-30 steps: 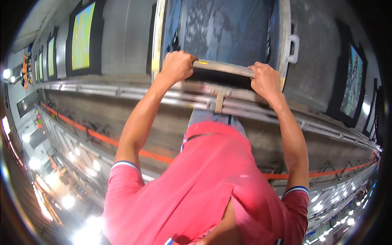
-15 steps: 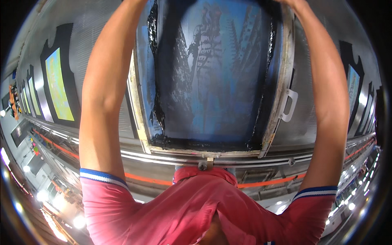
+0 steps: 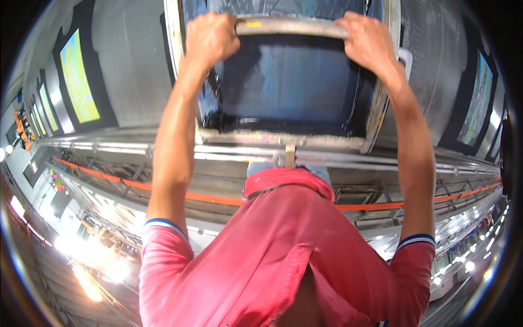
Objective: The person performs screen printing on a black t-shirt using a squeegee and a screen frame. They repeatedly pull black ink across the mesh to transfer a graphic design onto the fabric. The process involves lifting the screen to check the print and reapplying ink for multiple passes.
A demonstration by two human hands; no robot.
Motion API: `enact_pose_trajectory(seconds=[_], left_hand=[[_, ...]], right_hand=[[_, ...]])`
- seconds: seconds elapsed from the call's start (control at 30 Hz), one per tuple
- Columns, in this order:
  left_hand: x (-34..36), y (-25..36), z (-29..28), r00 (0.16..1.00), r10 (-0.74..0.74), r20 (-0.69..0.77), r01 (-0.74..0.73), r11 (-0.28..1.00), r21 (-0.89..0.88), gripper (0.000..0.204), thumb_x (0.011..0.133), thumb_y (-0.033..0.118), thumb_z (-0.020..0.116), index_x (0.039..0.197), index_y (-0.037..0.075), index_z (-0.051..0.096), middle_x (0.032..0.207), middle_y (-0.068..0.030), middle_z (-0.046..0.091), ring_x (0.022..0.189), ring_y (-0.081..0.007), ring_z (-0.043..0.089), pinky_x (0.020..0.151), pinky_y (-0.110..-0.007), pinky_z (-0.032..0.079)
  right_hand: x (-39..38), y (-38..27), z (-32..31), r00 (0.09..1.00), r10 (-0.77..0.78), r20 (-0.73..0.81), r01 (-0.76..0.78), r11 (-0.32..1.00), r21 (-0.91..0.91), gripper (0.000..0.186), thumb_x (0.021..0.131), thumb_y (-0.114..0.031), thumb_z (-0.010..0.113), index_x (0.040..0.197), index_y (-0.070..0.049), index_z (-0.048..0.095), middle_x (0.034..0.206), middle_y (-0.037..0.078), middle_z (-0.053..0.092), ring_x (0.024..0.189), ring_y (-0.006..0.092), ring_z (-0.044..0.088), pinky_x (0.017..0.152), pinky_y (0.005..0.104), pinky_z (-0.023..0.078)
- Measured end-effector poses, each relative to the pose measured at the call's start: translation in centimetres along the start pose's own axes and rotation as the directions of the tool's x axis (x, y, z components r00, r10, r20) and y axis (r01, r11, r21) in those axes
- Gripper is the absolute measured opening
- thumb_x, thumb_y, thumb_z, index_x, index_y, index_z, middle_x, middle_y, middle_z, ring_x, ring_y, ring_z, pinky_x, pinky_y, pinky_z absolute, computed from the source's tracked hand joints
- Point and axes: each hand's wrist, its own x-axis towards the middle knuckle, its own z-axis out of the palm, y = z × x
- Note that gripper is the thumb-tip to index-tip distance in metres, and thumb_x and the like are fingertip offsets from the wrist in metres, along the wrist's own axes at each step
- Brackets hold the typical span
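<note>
A: Both fists wrapped tight — left hand (image 3: 210, 38) and right hand (image 3: 366, 41) clasp the grey metal squeegee bar (image 3: 291, 27).

B: At the far edge of the dark blue mesh printing screen (image 3: 289, 82) — stroke looks unstarted.

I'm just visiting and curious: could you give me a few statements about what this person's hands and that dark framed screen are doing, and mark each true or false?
1. Both hands grip one bar. True: the left hand and right hand close their fingers around the grey bar.
2. The bar lies across a dark framed screen. True: the screen sits below it.
3. The person wears a green shirt. False: the shirt is red-pink.
4. The right hand hangs free at the side. False: it holds the bar.
5. An orange line runs below the table. True: orange line.
</note>
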Motion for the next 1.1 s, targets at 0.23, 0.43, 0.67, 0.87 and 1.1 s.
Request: enact_pose_trajectory(seconds=[0.23, 0.43, 0.67, 0.87, 1.1], left_hand=[[-20.6, 8.4, 2.6, 0.993, -0.081, 0.082, 0.091, 0.987, -0.133, 0.042, 0.068, 0.01, 0.061, 0.104, 0.021, 0.08, 0.069, -0.0199, 0.068, 0.061, -0.0371, 0.067, 0.058, -0.047, 0.054], [-19.3, 9.7, 0.5, 0.951, -0.101, 0.292, 0.142, 0.982, -0.122, 0.031, 0.071, 0.011, 0.065, 0.098, 0.012, 0.079, 0.077, -0.0207, 0.071, 0.076, -0.0394, 0.07, 0.073, -0.049, 0.056], [-12.1, 14.1, 3.1, 0.916, 0.026, 0.4, 0.058, 0.979, -0.196, 0.024, 0.072, 0.014, 0.067, 0.092, 0.002, 0.075, 0.092, -0.0237, 0.072, 0.092, -0.042, 0.07, 0.078, -0.05, 0.055], [-4.1, 11.9, 5.6, 0.49, 0.133, 0.861, 0.07, 0.979, -0.191, 0.043, 0.059, 0.006, 0.079, 0.101, -0.001, 0.077, 0.118, -0.0262, 0.069, 0.109, -0.0412, 0.067, 0.087, -0.051, 0.054], [6.3, 5.5, -2.8, 0.616, 0.238, 0.751, -0.016, 0.957, -0.29, 0.048, 0.06, 0.016, 0.087, 0.102, -0.003, 0.075, 0.13, -0.0226, 0.064, 0.118, -0.0377, 0.06, 0.094, -0.046, 0.049]], right_hand=[[-18.2, -11.5, 1.9, 0.996, 0.016, 0.093, -0.03, 0.989, 0.146, 0.013, 0.071, -0.001, 0.061, 0.079, -0.003, 0.071, 0.087, 0.013, 0.067, 0.088, 0.032, 0.068, 0.077, 0.0437, 0.058], [-20.0, -11.3, 1.1, 0.998, -0.022, 0.061, 0.006, 0.966, 0.258, 0.036, 0.08, -0.021, 0.072, 0.113, -0.007, 0.073, 0.11, 0.02, 0.07, 0.105, 0.0376, 0.067, 0.099, 0.0436, 0.051], [-17.8, -2.5, -5.0, 0.907, 0.403, -0.123, -0.216, 0.695, 0.686, 0.052, 0.087, -0.039, 0.074, 0.124, -0.002, 0.068, 0.119, 0.018, 0.071, 0.11, 0.0274, 0.07, 0.093, 0.0354, 0.053], [-15.3, 7.6, 1.0, 0.704, 0.642, -0.304, -0.407, 0.715, 0.568, 0.057, 0.087, -0.04, 0.074, 0.127, -0.001, 0.066, 0.119, 0.025, 0.069, 0.112, 0.0406, 0.066, 0.098, 0.0425, 0.049], [-11.2, 8.6, 2.5, 0.563, 0.811, 0.159, -0.495, 0.177, 0.85, 0.058, 0.087, -0.027, 0.077, 0.136, -0.003, 0.061, 0.089, 0.007, 0.07, 0.075, 0.0154, 0.065, 0.07, 0.0303, 0.054]])
